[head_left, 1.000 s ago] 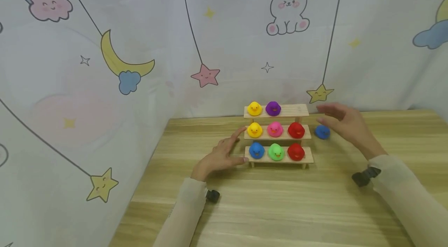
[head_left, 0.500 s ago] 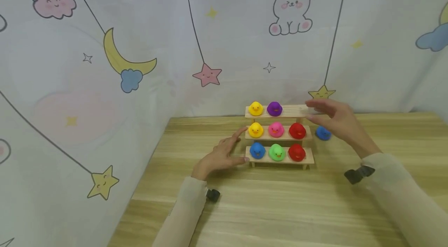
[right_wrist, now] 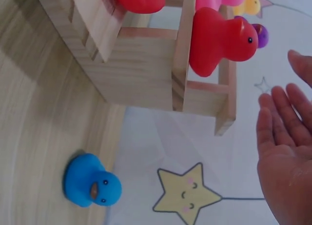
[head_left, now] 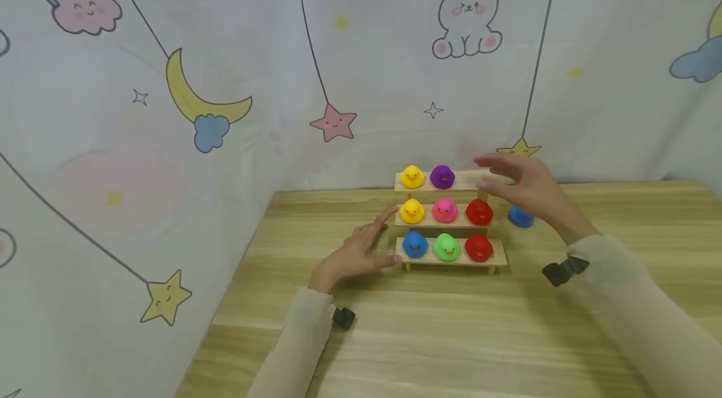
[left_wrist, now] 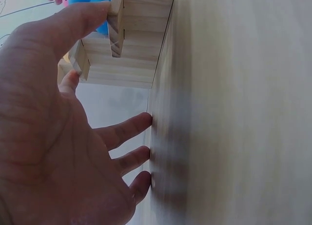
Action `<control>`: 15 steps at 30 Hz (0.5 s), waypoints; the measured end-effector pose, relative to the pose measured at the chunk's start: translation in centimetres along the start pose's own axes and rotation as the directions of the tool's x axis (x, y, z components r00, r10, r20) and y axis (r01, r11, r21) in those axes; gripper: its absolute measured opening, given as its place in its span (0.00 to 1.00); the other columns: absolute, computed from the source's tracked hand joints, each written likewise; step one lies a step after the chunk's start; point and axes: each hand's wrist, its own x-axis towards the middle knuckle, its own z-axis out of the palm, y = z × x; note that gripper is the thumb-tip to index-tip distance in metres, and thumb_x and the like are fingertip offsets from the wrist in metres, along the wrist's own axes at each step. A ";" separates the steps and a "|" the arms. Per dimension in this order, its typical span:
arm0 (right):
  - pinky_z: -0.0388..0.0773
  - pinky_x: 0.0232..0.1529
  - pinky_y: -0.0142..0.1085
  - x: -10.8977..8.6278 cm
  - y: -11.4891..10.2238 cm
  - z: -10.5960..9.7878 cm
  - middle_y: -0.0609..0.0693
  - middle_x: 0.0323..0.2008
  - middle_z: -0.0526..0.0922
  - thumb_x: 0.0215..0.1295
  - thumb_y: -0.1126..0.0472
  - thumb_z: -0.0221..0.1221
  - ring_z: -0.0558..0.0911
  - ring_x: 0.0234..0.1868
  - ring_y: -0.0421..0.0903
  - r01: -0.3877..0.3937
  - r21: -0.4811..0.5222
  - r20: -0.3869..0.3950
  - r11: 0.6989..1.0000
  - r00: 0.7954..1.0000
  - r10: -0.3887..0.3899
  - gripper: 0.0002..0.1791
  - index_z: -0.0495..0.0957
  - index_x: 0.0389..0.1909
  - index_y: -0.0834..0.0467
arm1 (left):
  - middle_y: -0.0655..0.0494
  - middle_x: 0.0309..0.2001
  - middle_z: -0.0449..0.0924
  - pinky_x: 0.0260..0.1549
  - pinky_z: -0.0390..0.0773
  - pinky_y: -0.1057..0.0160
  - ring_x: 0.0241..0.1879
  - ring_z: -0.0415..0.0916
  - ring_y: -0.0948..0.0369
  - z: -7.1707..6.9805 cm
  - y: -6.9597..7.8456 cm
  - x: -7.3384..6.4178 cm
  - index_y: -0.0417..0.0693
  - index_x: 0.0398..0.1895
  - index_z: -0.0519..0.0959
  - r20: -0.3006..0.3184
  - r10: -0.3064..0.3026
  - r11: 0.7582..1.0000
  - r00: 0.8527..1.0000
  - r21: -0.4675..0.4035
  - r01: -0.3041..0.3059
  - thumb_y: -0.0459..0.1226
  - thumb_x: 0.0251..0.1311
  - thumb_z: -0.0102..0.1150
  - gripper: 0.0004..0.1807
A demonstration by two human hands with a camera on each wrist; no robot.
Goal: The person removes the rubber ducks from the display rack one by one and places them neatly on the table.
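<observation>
A three-tier wooden shelf (head_left: pixel 499 254) bears rows of rubber ducks. My left hand (head_left: pixel 352 257) spreads at its left side; in the left wrist view the thumb (left_wrist: pixel 78 25) touches one tier's end, and the index fingertip lies at another. Its other fingertips touch the table. My right hand (head_left: pixel 527 182) hovers by the top tier's right end, fingers extended and nothing in them. On that tier sit a yellow duck (head_left: pixel 412 177) and a purple duck (head_left: pixel 442 177). A blue duck (right_wrist: pixel 92 181) stands on the table right of the shelf, partly hidden by my right hand in the head view.
The middle tier holds a yellow duck (head_left: pixel 412 211), a pink duck (head_left: pixel 445 210) and a red duck (head_left: pixel 479 212). On the bottom tier are a blue duck (head_left: pixel 415 244), a green duck (head_left: pixel 446 247) and another red duck (head_left: pixel 479 247). Behind hangs a printed curtain (head_left: pixel 383 66).
My right hand has moved left, from above the loose blue duck to the top tier's right end. The left hand and the ducks stay where they were.
</observation>
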 end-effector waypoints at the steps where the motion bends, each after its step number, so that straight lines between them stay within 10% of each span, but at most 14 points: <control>1: 0.76 0.75 0.41 0.1 -0.1 0.1 0.54 0.73 0.80 0.75 0.52 0.68 0.76 0.76 0.60 0.002 -0.002 0.003 1.000 1.000 -0.002 0.29 0.77 0.73 0.52 | 0.47 0.85 0.60 0.78 0.51 0.25 0.84 0.53 0.38 0.0 0.0 -0.1 0.97 0.83 0.36 0.001 0.000 1.000 1.000 -0.001 0.000 0.61 0.66 0.67 0.55; 4: 0.71 0.76 0.60 0.4 -0.3 0.3 0.55 0.74 0.79 0.75 0.51 0.68 0.75 0.77 0.62 -0.017 -0.002 0.021 1.000 1.000 0.017 0.30 0.76 0.74 0.54 | 0.47 0.85 0.60 0.78 0.51 0.24 0.84 0.53 0.37 0.1 0.1 -0.2 0.92 0.85 0.37 0.003 0.003 1.000 1.000 -0.005 -0.003 0.61 0.66 0.67 0.55; 15: 0.70 0.76 0.64 1.7 -1.2 0.6 0.56 0.76 0.77 0.74 0.47 0.68 0.73 0.78 0.63 -0.058 -0.030 0.047 0.998 0.997 0.060 0.33 0.74 0.75 0.53 | 0.48 0.85 0.60 0.78 0.52 0.26 0.84 0.54 0.39 0.1 0.0 0.0 0.99 0.81 0.35 -0.001 0.010 1.000 1.000 0.005 -0.010 0.61 0.66 0.67 0.55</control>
